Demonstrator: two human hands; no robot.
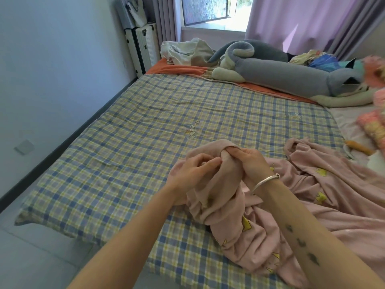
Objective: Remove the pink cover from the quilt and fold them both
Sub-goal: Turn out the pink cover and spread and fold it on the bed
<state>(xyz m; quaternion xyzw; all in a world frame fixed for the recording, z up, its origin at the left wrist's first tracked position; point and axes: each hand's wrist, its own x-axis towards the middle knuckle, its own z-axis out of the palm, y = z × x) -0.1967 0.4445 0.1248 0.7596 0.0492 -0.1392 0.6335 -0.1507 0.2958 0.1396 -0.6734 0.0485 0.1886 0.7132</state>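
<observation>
Both hands — left, right — clench a bunched corner of the pink cover, lifted above the plaid quilt.

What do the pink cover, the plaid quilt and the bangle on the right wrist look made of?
Pink cover: soft matte cloth, possibly cotton; it bunches in limp folds where the left hand and right hand grip it. Plaid quilt: matte woven fabric, seemingly thinly padded, with shallow wrinkles. Bangle: silver-coloured metal, judging by its smooth shine; which metal is unclear.
</observation>
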